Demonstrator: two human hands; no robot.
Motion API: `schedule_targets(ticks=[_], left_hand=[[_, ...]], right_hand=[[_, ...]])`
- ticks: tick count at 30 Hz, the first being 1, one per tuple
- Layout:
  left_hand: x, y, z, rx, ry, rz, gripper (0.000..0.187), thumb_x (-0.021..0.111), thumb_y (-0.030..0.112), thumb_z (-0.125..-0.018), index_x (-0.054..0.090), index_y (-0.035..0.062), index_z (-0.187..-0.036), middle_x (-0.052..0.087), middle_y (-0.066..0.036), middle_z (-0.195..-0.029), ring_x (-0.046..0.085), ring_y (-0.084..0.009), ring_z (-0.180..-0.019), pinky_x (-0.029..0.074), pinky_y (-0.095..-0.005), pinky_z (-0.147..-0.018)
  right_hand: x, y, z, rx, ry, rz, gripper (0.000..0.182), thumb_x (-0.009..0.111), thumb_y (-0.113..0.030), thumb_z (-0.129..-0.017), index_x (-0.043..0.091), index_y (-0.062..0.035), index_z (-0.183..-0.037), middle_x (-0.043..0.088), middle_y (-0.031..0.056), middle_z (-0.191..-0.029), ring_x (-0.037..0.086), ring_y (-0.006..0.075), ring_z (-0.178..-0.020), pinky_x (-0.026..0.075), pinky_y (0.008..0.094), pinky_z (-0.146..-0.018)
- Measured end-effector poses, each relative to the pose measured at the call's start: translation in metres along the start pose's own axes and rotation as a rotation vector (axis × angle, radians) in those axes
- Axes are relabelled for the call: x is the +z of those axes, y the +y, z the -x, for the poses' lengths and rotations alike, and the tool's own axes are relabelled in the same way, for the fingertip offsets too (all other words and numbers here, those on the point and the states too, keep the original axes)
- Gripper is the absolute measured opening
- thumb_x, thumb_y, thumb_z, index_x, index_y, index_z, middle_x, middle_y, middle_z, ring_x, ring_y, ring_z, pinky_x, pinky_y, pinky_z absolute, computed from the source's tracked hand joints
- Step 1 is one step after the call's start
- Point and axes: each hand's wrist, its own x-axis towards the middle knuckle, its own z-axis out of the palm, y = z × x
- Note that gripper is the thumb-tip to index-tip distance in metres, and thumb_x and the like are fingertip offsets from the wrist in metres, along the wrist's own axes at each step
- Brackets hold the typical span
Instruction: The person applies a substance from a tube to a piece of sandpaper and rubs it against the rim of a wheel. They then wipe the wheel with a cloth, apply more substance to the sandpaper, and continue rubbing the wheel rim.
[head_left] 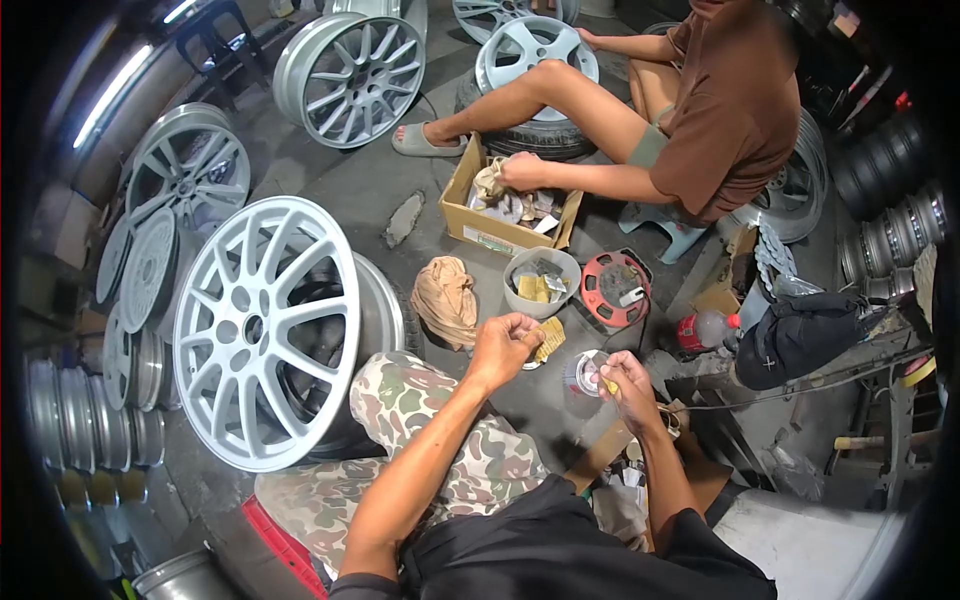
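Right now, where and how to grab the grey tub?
Probably the near rim of the grey tub, thumb inside, fingers outside, with the hand coming from the wearer's side. Its open top leaves the rim exposed; the cardboard box sits close behind and the red reel close on the right.

The wheel [280, 325] looks smooth satin metal, the yellow piece [549, 341] rough paper, the rag [445, 303] matt cloth.

Near the middle, the left hand [503, 350] holds yellow sandpaper [550, 341]. The right hand [632, 390] pinches a small yellow bit [609, 386]. A big pale wheel rim [292, 314] stands at left; a person [728, 135] sits at upper right.
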Motion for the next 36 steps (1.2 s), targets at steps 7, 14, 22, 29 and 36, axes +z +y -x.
schedule_targets(ticks=[7, 14, 22, 29, 36], left_hand=[[-0.002, 0.003, -0.001, -0.142, -0.069, 0.252, 0.02, 0.074, 0.014, -0.095, 0.071, -0.0033, -0.105, 0.075, -0.008, -0.089, 0.071, -0.0112, -0.078, 0.061, -0.0254, -0.066], [-0.006, 0.008, 0.005, -0.165, -0.133, 0.395, 0.023, 0.074, 0.014, -0.095, 0.069, -0.0034, -0.109, 0.075, -0.011, -0.094, 0.072, -0.0142, -0.081, 0.063, -0.0267, -0.068], [-0.016, 0.013, 0.014, -0.151, -0.138, 0.544, 0.019, 0.071, 0.01, -0.096, 0.068, -0.0041, -0.108, 0.073, -0.013, -0.1, 0.073, -0.0179, -0.087, 0.065, -0.0307, -0.072], [-0.033, 0.005, 0.011, -0.201, -0.001, 0.631, 0.013, 0.068, 0.004, -0.096, 0.067, -0.0033, -0.107, 0.071, -0.013, -0.102, 0.073, -0.0222, -0.089, 0.065, -0.0314, -0.082], [-0.036, 0.008, 0.015, -0.236, 0.054, 0.692, 0.017, 0.07, 0.004, -0.094, 0.068, -0.0067, -0.107, 0.071, -0.012, -0.101, 0.073, -0.0208, -0.086, 0.066, -0.0299, -0.077]], right_hand=[[0.025, -0.021, 0.004, -0.051, -0.036, 0.021, 0.011, 0.066, -0.012, -0.097, 0.057, -0.0089, -0.103, 0.069, 0.0037, -0.087, 0.06, 0.008, -0.07, 0.046, 0.0223, -0.063], [0.042, -0.024, -0.002, -0.136, -0.055, 0.202, 0.011, 0.067, -0.009, -0.096, 0.058, -0.0066, -0.103, 0.07, 0.0032, -0.087, 0.059, 0.0054, -0.068, 0.045, 0.0194, -0.06], [0.073, -0.033, 0.008, -0.574, 0.166, 0.758, 0.01, 0.069, 0.0, -0.09, 0.063, 0.0028, -0.097, 0.069, 0.0123, -0.089, 0.068, 0.0242, -0.074, 0.052, 0.0342, -0.065], [0.102, -0.028, 0.008, -0.891, 0.085, 0.938, 0.019, 0.066, 0.005, -0.089, 0.068, 0.0024, -0.108, 0.065, 0.0189, -0.101, 0.066, 0.0381, -0.091, 0.053, 0.0425, -0.079], [0.107, -0.027, 0.012, -0.878, 0.042, 0.888, 0.019, 0.066, 0.005, -0.089, 0.069, 0.0018, -0.107, 0.064, 0.0183, -0.095, 0.065, 0.0376, -0.087, 0.052, 0.0419, -0.075]])
